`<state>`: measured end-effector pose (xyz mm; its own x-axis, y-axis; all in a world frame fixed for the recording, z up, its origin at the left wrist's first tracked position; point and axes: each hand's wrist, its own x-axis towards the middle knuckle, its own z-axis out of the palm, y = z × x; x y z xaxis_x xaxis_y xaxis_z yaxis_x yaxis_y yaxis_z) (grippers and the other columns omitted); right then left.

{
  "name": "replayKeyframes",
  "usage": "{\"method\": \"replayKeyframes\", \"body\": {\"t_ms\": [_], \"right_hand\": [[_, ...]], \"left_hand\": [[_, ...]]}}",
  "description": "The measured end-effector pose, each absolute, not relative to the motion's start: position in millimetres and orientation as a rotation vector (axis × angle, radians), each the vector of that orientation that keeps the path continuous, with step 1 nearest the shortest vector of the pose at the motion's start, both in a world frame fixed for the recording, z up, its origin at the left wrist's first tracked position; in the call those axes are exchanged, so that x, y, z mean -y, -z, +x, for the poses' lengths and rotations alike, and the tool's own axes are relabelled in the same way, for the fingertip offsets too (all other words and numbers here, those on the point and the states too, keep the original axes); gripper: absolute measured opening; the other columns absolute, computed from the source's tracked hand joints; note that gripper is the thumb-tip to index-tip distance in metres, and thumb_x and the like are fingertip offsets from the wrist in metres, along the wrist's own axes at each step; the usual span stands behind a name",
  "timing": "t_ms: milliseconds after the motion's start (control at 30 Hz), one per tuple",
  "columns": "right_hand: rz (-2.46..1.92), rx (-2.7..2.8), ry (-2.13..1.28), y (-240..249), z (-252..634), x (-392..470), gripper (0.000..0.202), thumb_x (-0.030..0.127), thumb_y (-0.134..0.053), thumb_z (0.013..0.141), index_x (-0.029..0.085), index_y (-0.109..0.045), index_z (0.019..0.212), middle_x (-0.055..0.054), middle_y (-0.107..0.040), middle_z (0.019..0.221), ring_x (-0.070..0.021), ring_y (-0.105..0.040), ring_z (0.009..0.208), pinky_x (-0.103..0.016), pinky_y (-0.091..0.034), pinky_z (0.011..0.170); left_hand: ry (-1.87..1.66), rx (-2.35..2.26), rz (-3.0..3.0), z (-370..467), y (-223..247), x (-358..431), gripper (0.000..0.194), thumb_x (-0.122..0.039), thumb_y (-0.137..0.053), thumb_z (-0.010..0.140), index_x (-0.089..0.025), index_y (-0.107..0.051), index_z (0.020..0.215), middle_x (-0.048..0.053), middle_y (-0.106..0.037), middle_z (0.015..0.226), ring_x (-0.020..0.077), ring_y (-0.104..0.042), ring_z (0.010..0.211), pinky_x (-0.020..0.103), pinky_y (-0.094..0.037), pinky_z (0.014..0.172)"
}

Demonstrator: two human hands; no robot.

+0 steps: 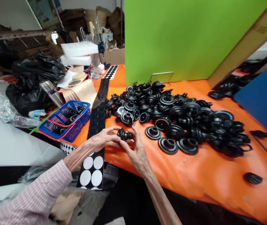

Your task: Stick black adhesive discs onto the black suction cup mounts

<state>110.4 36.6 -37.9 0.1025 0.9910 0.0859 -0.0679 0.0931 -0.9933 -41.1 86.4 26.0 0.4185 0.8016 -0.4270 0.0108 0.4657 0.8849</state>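
Between my two hands, near the front edge of the orange table, is a small black ridged part (pixel 123 134). The fingers of my left hand (pixel 105 137) close on its left side. My right hand (pixel 135 148) grips it from the right, thumb below and fingers above. Just behind them lies a big heap of black round parts (pixel 175 115) with grey rings. A long black strip (pixel 97 120) runs beside my left hand, with white round stickers (pixel 88 162) on its near end. Blue baskets (pixel 77 128) holding several black parts stand to the left.
A green panel (pixel 171 37) rises behind the heap on the orange table (pixel 171 175). One black piece (pixel 253 178) lies at the right. A steel flask (pixel 51 93), black bags (pixel 37 72) and white foam blocks (pixel 79 49) are at the left. A blue panel (pixel 262 97) stands far right.
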Motion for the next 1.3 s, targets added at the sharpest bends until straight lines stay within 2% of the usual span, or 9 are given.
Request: {"method": "replayKeyframes", "body": {"t_ms": [300, 467, 567, 667, 733, 867, 967, 1100, 1300], "right_hand": [[-1.15, 1.108, -1.0, 35.4, 88.9, -25.5, 0.058, 0.041, -0.067, 0.079, 0.024, -0.04, 0.127, -0.012, -0.062, 0.119, -0.0212, -0.065, 0.101, -0.038, -0.054, 0.086], [-1.222, 0.998, -0.993, 43.8, 90.6, -33.8, 0.056, 0.045, -0.06, 0.082, 0.021, -0.036, 0.126, -0.013, -0.063, 0.113, -0.0214, -0.066, 0.095, -0.039, -0.055, 0.083], [-1.352, 1.201, -0.763, 48.2, 106.7, -41.4, 0.059, 0.043, -0.06, 0.082, 0.019, -0.037, 0.131, -0.015, -0.059, 0.117, -0.0257, -0.061, 0.104, -0.046, -0.05, 0.089], [-1.457, 1.415, -0.345, 44.5, 127.9, -44.2, 0.053, 0.04, -0.061, 0.08, 0.017, -0.049, 0.125, -0.019, -0.051, 0.128, -0.0332, -0.046, 0.123, -0.058, -0.036, 0.101], [-1.489, 1.41, -0.228, 37.9, 140.9, -40.2, 0.038, 0.039, -0.057, 0.082, 0.017, -0.057, 0.114, -0.017, -0.055, 0.12, -0.0326, -0.049, 0.117, -0.058, -0.035, 0.1], [-1.419, 1.187, -0.586, 23.3, 154.6, -17.9, 0.019, 0.038, -0.054, 0.086, 0.021, -0.058, 0.094, -0.004, -0.061, 0.085, -0.019, -0.059, 0.078, -0.038, -0.05, 0.077], [-1.356, 1.121, -0.801, 14.0, 150.5, 1.8, 0.019, 0.039, -0.057, 0.085, 0.022, -0.058, 0.093, -0.002, -0.063, 0.086, -0.0173, -0.061, 0.079, -0.033, -0.051, 0.074], [-1.334, 1.346, -0.79, 2.9, 136.9, 19.6, 0.017, 0.036, -0.054, 0.088, 0.023, -0.061, 0.095, -0.004, -0.064, 0.089, -0.0179, -0.061, 0.079, -0.032, -0.051, 0.072], [-1.281, 1.282, -0.932, -5.4, 125.6, 28.2, 0.027, 0.035, -0.06, 0.084, 0.025, -0.052, 0.108, 0.002, -0.057, 0.072, -0.0151, -0.056, 0.065, -0.03, -0.049, 0.063]], "left_hand": [[-0.854, -0.954, 0.686, -41.0, -11.9, -54.9, 0.038, -0.011, -0.066, 0.068, -0.016, -0.058, 0.105, 0.006, -0.067, 0.095, 0.016, -0.065, 0.083, 0.034, -0.054, 0.082], [-0.929, -0.927, 0.677, -46.4, -21.7, -40.4, 0.044, -0.012, -0.069, 0.066, -0.019, -0.059, 0.108, 0.002, -0.065, 0.097, 0.0135, -0.062, 0.082, 0.031, -0.052, 0.082], [-0.911, -0.937, 0.639, -50.0, -31.0, -37.7, 0.046, -0.014, -0.069, 0.066, -0.02, -0.061, 0.111, 0.003, -0.065, 0.1, 0.0137, -0.061, 0.084, 0.029, -0.051, 0.081], [-0.926, -0.955, 0.44, -51.7, -31.7, -40.0, 0.027, -0.013, -0.063, 0.072, -0.014, -0.064, 0.099, 0.007, -0.066, 0.099, 0.0173, -0.062, 0.09, 0.035, -0.053, 0.087], [-0.929, -0.986, 0.318, -52.5, -28.8, -41.4, 0.01, -0.012, -0.059, 0.075, -0.009, -0.063, 0.084, 0.011, -0.066, 0.096, 0.0213, -0.063, 0.095, 0.039, -0.053, 0.091], [-0.872, -1.027, 0.26, -55.7, -25.4, -39.0, 0.004, -0.008, -0.058, 0.076, -0.007, -0.061, 0.073, 0.013, -0.067, 0.092, 0.0239, -0.065, 0.097, 0.039, -0.053, 0.092], [-0.817, -1.023, 0.304, -57.4, -26.5, -32.3, 0.007, -0.006, -0.06, 0.074, -0.009, -0.061, 0.08, 0.01, -0.069, 0.092, 0.0233, -0.067, 0.094, 0.037, -0.054, 0.089], [-0.817, -1.034, 0.567, -55.6, -28.3, -18.8, 0.031, -0.012, -0.068, 0.074, -0.014, -0.058, 0.104, 0.008, -0.069, 0.095, 0.0225, -0.071, 0.083, 0.035, -0.055, 0.077], [-0.796, -1.058, 0.716, -55.9, -27.8, -3.4, 0.036, -0.027, -0.072, 0.076, -0.016, -0.056, 0.107, 0.008, -0.069, 0.094, 0.0225, -0.072, 0.075, 0.032, -0.055, 0.068]]}}
